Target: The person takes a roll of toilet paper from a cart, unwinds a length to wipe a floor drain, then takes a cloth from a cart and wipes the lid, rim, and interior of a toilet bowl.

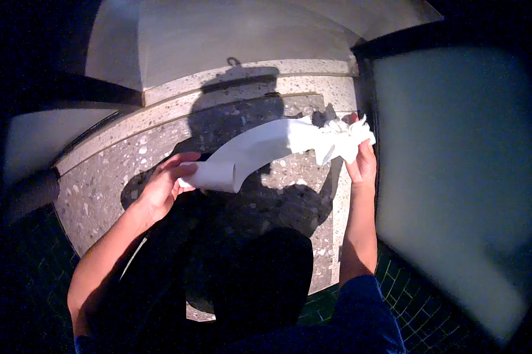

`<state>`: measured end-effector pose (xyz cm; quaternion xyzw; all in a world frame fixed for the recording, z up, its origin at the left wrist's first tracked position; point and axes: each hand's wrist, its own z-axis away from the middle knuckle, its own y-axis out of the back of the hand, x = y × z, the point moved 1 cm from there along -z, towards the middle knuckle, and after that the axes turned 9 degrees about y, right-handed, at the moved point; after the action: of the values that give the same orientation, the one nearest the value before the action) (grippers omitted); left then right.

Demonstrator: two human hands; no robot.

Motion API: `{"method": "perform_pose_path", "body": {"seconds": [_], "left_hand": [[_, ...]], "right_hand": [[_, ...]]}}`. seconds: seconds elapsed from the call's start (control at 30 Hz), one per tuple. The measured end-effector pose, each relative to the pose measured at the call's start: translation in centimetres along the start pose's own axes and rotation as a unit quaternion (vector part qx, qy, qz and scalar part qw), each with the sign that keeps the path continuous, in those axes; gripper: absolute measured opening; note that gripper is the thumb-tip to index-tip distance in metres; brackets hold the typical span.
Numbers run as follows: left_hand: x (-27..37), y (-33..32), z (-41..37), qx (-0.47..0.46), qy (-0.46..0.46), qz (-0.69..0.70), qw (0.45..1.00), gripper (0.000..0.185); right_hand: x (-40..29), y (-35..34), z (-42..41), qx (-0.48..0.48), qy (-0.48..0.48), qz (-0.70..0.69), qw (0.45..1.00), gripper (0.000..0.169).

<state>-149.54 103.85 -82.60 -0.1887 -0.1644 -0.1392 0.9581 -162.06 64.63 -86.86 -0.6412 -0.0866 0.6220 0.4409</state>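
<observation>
My left hand (164, 183) grips the left end of a thin roll of white paper (212, 176), fingers over its top. From the roll, a wide strip of paper (261, 141) arcs up and to the right. It runs into a crumpled wad of white paper (343, 139), which my right hand (362, 163) holds from below at its right side. The wad covers part of my right fingers. A small dark red patch shows behind the wad's upper edge; I cannot tell what it is.
Below the hands lies a speckled terrazzo floor (106, 177) with a paler raised border (310, 66). A dark-framed frosted panel (451, 155) stands close on the right. Pale smooth panels (248, 31) rise ahead. Dark paving (407, 283) lies lower right. My shadow falls across the floor.
</observation>
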Motion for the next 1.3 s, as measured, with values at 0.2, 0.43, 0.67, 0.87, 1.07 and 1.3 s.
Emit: {"method": "perform_pose_path", "body": {"seconds": [0.2, 0.43, 0.67, 0.87, 1.07, 1.3], "left_hand": [[0.3, 1.7, -0.8, 0.022, -0.012, 0.056, 0.998, 0.039], [-0.9, 3.2, -0.5, -0.109, -0.030, 0.086, 0.990, 0.042], [-1.3, 2.7, 0.9, -0.250, -0.038, -0.032, 0.967, 0.036], [-4.4, 1.6, 1.7, -0.272, -0.085, -0.268, 0.920, 0.039], [-5.5, 1.5, 7.0, -0.244, -0.245, -0.377, 0.859, 0.034], [-10.0, 11.7, 16.5, -0.153, -0.156, -0.277, 0.936, 0.018]], "right_hand": [[4.2, -6.7, 1.8, -0.106, 0.027, 0.410, 0.905, 0.048], [15.1, -8.2, 3.1, -0.410, 0.144, 0.709, 0.555, 0.043], [17.0, -3.5, -0.3, -0.166, 0.215, 0.696, 0.664, 0.040], [20.0, -7.1, 2.6, -0.298, 0.352, 0.670, 0.582, 0.038], [20.4, -8.5, 4.9, -0.322, 0.257, 0.655, 0.633, 0.036], [19.7, -8.5, 4.9, -0.365, 0.190, 0.718, 0.561, 0.057]]}}
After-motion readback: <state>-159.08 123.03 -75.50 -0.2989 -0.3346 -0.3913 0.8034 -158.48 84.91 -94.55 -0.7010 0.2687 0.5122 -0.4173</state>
